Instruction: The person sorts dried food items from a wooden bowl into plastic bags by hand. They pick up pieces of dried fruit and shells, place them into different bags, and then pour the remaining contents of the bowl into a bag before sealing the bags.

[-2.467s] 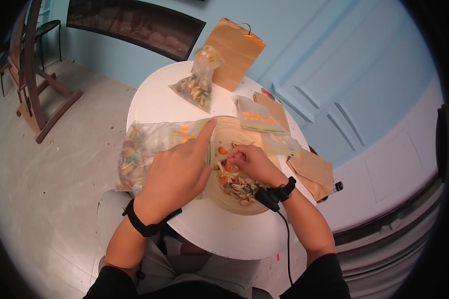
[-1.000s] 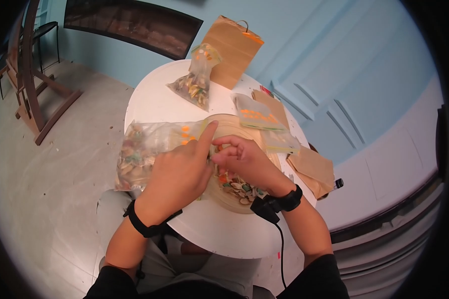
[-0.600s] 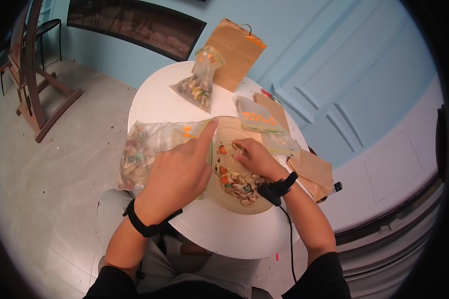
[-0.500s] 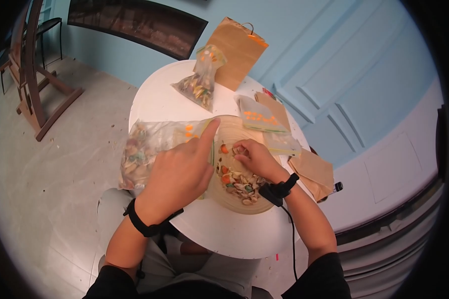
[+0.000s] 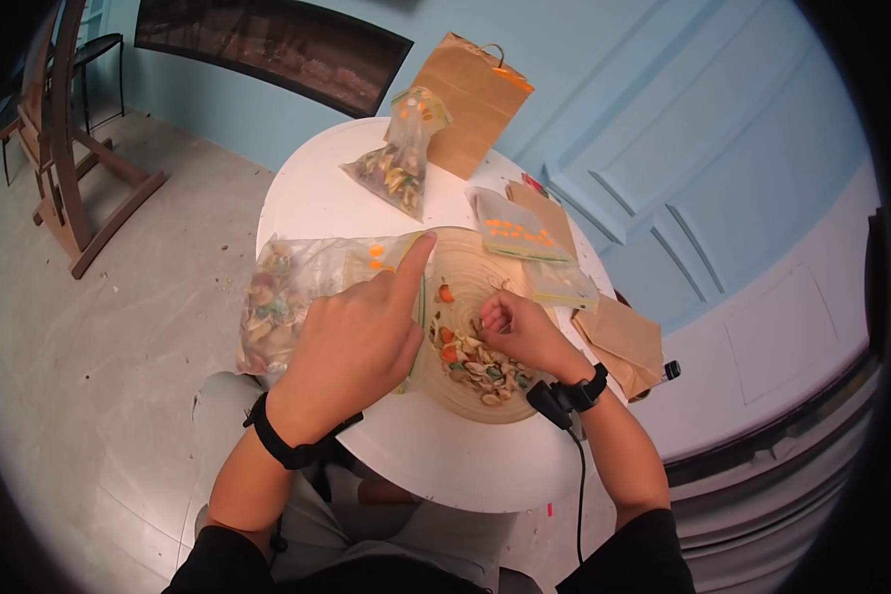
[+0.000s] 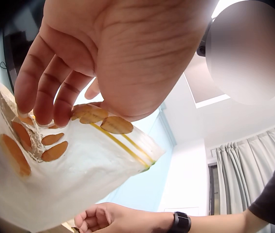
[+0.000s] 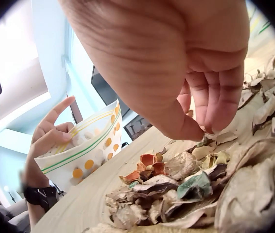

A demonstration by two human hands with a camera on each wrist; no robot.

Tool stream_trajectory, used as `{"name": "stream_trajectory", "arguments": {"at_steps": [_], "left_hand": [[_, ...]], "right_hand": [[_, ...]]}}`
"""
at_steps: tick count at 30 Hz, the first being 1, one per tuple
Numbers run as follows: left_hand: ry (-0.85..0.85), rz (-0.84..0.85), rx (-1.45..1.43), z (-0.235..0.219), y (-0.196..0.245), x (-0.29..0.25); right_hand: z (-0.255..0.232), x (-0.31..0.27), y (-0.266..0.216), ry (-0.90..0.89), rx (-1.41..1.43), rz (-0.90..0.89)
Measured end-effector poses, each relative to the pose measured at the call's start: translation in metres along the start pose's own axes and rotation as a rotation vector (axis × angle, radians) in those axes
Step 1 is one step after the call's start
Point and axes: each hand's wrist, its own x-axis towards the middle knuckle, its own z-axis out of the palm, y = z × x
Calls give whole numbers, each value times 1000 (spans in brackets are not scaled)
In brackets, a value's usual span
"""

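A clear zip bag (image 5: pixel 272 317) with an orange dotted print lies at the left of the round beige dish (image 5: pixel 510 421), with dried potpourri showing through it. At its mouth my left hand (image 5: pixel 351 346) grips the rim, index finger stretched out; in the right wrist view the thumb overlaps the bag's edge. My right hand (image 5: pixel 530 332) is low over the dish, thumb and fingertips drawn together. In the right wrist view these fingertips (image 7: pixel 215 121) pinch at small dried pieces above the loose potpourri (image 7: pixel 176 194), which includes brown petals, an orange piece and a green one.
Behind stand a filled zip bag (image 5: pixel 396 173) and a brown paper bag (image 5: pixel 475 99) on the white table (image 5: pixel 307 193). Flat zip bags (image 5: pixel 515 233) and folded paper bags (image 5: pixel 619 342) lie at the right. A cable (image 5: pixel 581 485) hangs from the right wrist.
My right hand went from the bag's mouth back over the dish, then drew nearer the person, onto the potpourri pile. The left hand stays at the bag's rim.
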Motion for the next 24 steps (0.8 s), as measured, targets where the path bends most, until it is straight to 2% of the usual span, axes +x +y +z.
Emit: {"name": "stream_trajectory", "arguments": {"at_steps": [4,7,10,13,16,20,24], "left_hand": [[-11,-7,-1,0,1,0],[-8,-13,-11,1,4,-1],[14,1,-22,3,4,-2],[4,-15,-27,3,4,-5],[-20,-29,1,2,7,-5],[-116,-35,77,4,22,-2],[-116,27,94,13,33,1]], "right_hand": [[1,-16,-13,-41,60,15],[7,-28,-32,-78,-20,-75],[11,-28,-25,123,-315,-238],[0,-26,-19,231,-289,-141],[-12,-34,-15,190,-113,-8],[-12,-44,-22,216,244,-113],[12,-37,-54,174,530,-288]]}}
